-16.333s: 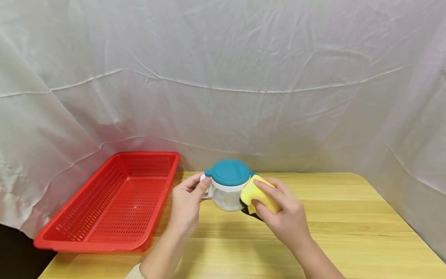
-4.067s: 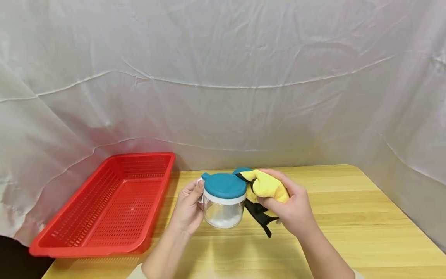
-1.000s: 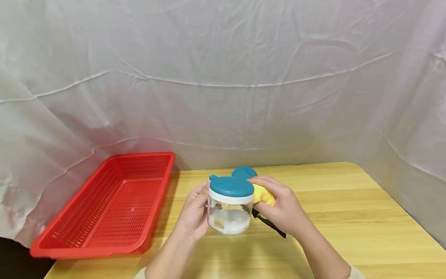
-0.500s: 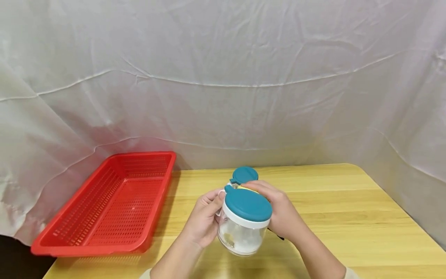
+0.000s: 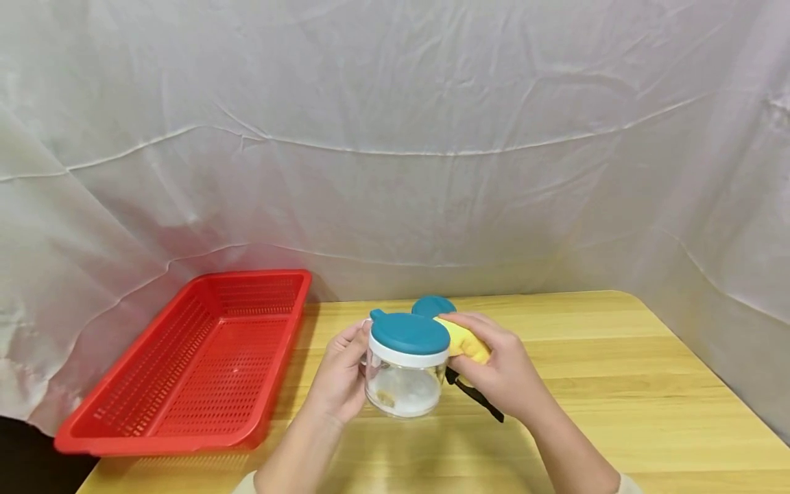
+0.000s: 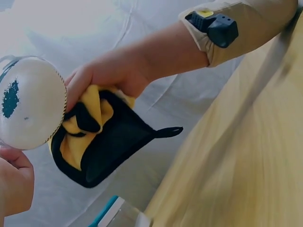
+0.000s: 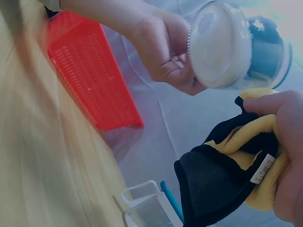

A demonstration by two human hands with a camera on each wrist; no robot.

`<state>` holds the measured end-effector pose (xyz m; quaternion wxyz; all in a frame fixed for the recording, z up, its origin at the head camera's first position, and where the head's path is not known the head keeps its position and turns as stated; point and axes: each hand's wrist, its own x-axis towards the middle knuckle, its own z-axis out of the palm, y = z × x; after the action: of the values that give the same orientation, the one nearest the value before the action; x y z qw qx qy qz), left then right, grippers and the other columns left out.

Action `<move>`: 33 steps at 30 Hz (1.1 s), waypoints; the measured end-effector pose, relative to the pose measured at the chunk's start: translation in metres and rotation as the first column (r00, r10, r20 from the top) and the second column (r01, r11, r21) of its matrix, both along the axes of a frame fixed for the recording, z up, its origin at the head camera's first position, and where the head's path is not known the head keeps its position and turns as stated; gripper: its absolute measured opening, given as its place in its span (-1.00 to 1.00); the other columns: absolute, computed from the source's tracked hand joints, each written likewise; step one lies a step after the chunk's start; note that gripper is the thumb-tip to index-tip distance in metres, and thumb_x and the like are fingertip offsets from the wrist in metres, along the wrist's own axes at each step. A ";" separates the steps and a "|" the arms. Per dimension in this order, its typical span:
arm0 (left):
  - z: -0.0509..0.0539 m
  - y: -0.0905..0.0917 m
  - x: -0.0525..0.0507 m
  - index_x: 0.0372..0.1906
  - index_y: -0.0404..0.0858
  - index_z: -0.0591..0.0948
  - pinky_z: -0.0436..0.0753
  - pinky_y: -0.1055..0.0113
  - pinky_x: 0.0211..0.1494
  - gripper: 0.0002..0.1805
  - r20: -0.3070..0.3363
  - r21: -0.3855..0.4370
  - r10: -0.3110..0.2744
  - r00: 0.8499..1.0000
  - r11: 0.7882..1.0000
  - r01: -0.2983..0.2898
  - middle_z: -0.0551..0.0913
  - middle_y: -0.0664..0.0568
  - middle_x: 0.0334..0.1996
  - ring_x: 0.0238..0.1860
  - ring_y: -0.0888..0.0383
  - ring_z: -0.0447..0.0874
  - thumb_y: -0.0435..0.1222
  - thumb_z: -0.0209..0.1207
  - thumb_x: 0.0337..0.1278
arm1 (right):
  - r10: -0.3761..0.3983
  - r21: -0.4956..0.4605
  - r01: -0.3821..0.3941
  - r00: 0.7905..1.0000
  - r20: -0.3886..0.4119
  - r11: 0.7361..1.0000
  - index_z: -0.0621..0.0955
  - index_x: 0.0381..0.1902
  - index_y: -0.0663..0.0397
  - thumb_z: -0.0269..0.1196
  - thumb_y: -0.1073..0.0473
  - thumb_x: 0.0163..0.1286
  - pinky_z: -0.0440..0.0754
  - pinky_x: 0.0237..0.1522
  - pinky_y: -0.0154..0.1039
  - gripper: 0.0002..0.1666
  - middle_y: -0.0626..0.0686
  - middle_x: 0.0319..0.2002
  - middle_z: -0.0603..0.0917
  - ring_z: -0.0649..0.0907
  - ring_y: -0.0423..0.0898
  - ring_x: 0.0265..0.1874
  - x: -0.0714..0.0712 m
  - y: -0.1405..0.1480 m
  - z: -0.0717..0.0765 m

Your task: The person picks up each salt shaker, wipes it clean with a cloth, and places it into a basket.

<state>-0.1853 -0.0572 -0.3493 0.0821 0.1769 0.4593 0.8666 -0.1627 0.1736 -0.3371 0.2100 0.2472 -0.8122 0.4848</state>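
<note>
A clear jar (image 5: 404, 391) with a teal lid and white rim, some white contents at its bottom, is held up by my left hand (image 5: 339, 374) at the handle side. My right hand (image 5: 506, 363) grips a bunched yellow and black cloth (image 5: 467, 342) against the jar's right side. In the left wrist view the cloth (image 6: 109, 137) hangs from the right hand (image 6: 116, 71) beside the jar's underside (image 6: 38, 104). The right wrist view shows the left hand (image 7: 165, 49) holding the jar (image 7: 220, 45) above the cloth (image 7: 213, 179).
A red perforated basket (image 5: 247, 432) stands at the left of the wooden table (image 5: 617, 384). Behind the held jar is a second teal-lidded container (image 5: 434, 305), partly hidden; its handle (image 7: 137, 189) shows in the right wrist view. A pale curtain (image 5: 395, 137) hangs behind.
Over the last half second the jar and left hand have moved left and up, and the jar stands more upright. More of the yellow cloth shows in the right hand.
</note>
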 end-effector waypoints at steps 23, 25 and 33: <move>0.005 0.008 -0.005 -0.16 -0.26 0.77 0.58 0.51 -0.47 -0.86 0.032 -0.062 0.615 0.788 0.788 -0.613 0.73 0.13 -0.45 -0.48 0.28 0.55 -0.34 0.31 0.19 | -0.056 0.112 0.093 0.952 -0.300 0.989 0.67 0.07 -0.05 0.43 0.33 0.06 0.59 -0.10 -0.48 -0.46 -0.07 0.03 0.67 0.64 -0.13 -0.03 0.006 -0.013 -0.003; 0.005 0.008 -0.005 -0.13 -0.32 0.75 0.58 0.52 -0.47 -0.80 0.005 -0.064 0.646 0.763 0.762 -0.644 0.73 0.13 -0.44 -0.46 0.29 0.56 -0.33 0.33 0.17 | -0.065 0.144 0.127 0.925 -0.374 0.981 0.67 0.05 -0.04 0.42 0.30 0.04 0.62 -0.12 -0.49 -0.47 -0.07 0.01 0.67 0.67 -0.13 -0.07 0.006 -0.016 -0.004; 0.003 0.008 -0.004 -0.12 -0.43 0.72 0.53 0.55 -0.54 -0.74 -0.017 -0.088 0.706 0.708 0.704 -0.704 0.69 0.12 -0.47 -0.50 0.29 0.52 -0.33 0.36 0.13 | -0.071 0.207 0.238 0.800 -0.595 0.949 0.68 0.03 0.02 0.33 0.30 -0.04 0.75 -0.29 -0.16 -0.44 0.00 -0.03 0.70 0.72 -0.03 -0.12 0.008 -0.026 -0.003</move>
<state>-0.1894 -0.0488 -0.3460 -0.2433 -0.0236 0.5291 0.8126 -0.1544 0.1475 -0.3405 0.4509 0.3419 -0.7852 0.2515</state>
